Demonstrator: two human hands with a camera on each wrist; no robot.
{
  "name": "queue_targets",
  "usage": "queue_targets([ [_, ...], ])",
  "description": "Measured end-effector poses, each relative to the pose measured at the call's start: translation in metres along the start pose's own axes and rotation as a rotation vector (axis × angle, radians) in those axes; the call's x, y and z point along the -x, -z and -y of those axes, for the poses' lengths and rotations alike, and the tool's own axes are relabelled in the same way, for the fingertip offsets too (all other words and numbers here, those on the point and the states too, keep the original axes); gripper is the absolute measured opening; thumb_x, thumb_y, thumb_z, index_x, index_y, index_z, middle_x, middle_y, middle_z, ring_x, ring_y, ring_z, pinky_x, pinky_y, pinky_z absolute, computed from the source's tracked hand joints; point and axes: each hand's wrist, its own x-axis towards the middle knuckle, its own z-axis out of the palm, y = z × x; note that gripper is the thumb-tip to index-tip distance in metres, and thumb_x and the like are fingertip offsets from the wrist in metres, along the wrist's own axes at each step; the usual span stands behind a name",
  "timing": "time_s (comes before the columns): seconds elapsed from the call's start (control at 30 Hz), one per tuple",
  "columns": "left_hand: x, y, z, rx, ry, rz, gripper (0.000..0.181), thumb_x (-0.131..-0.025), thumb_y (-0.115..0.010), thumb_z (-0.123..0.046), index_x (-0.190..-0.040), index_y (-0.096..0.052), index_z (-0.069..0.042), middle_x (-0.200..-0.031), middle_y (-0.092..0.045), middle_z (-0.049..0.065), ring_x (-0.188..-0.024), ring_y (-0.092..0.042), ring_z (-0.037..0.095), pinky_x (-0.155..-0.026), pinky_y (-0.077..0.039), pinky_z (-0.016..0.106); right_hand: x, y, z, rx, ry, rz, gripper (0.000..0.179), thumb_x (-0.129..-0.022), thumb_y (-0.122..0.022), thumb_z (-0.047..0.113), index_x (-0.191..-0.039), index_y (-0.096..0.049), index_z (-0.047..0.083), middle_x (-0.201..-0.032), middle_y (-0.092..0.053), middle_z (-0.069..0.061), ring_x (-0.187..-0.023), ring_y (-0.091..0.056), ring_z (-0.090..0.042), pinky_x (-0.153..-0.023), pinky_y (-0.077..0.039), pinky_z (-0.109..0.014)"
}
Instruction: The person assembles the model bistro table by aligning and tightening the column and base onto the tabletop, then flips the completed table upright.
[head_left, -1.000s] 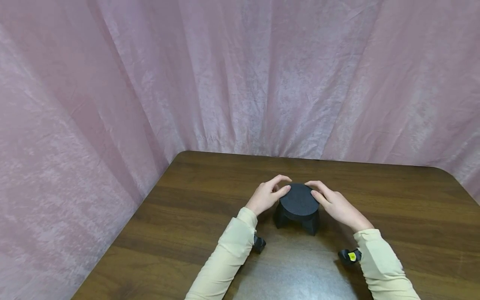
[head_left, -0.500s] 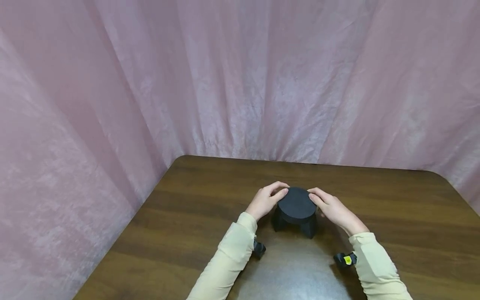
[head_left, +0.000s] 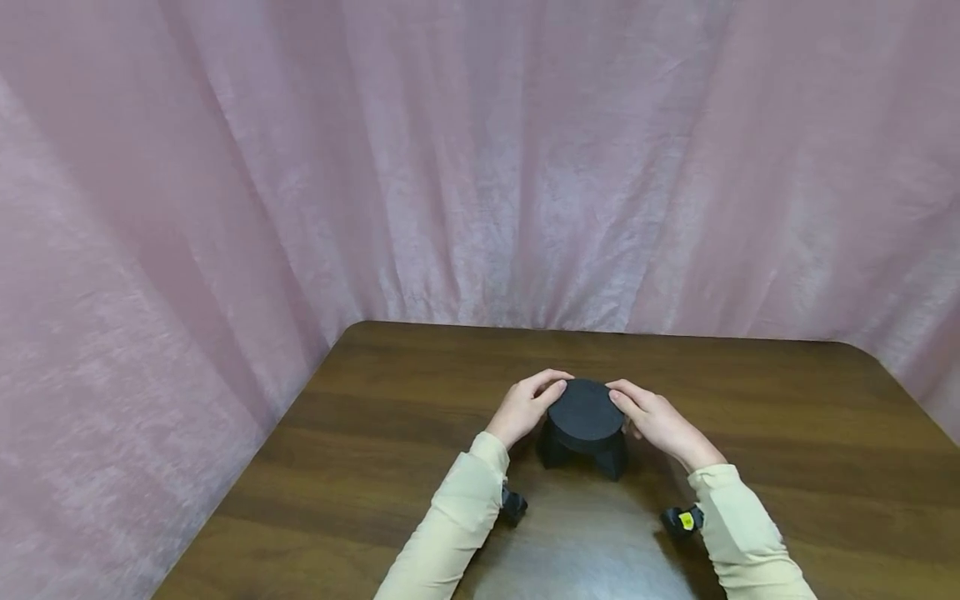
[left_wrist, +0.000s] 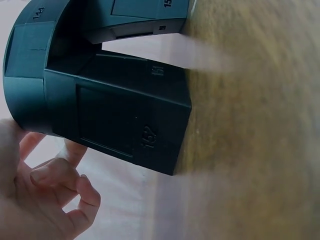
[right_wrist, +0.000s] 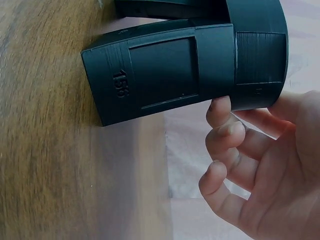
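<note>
A small black round-topped stool (head_left: 587, 411) with thick legs stands upright on the brown table. My left hand (head_left: 519, 410) holds the left side of its round top, thumb on the rim. On the opposite side, my right hand (head_left: 660, 425) grips the rim between thumb and fingers. In the left wrist view, embossed numbers show on a stool leg (left_wrist: 115, 112), and some fingers of the left hand (left_wrist: 45, 195) are curled beside it. Similar raised digits mark a leg (right_wrist: 155, 75) in the right wrist view, where fingertips of the right hand (right_wrist: 265, 160) touch the stool's underside.
The wooden table (head_left: 360, 467) has rounded far corners. A pink curtain (head_left: 480, 167) hangs behind it and along the left side. Small black devices (head_left: 682, 521) are strapped at both wrists, under pale yellow sleeves (head_left: 450, 517).
The right hand's fingers have closed in round the stool's rim. The head view has shifted slightly, so the table and stool sit lower and further left in it.
</note>
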Motion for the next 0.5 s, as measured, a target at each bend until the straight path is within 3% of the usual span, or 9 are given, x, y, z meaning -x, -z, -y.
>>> queue_targets([
  [0.5,0.0,-0.002,0.0079,0.01,-0.04,-0.014,0.028,-0.09,-0.045,-0.044,-0.112,-0.059,-0.034,-0.113,-0.062,-0.01,-0.101,-0.057,0.007,-0.086,-0.043,0.028,0.0002,-0.0042,-0.0002,-0.007,0.007,-0.027,0.033,-0.095,-0.04,0.032,-0.118,-0.052,0.011,-0.061,-0.051,-0.005,-0.049,-0.045,-0.016,-0.049,-0.04,-0.029],
])
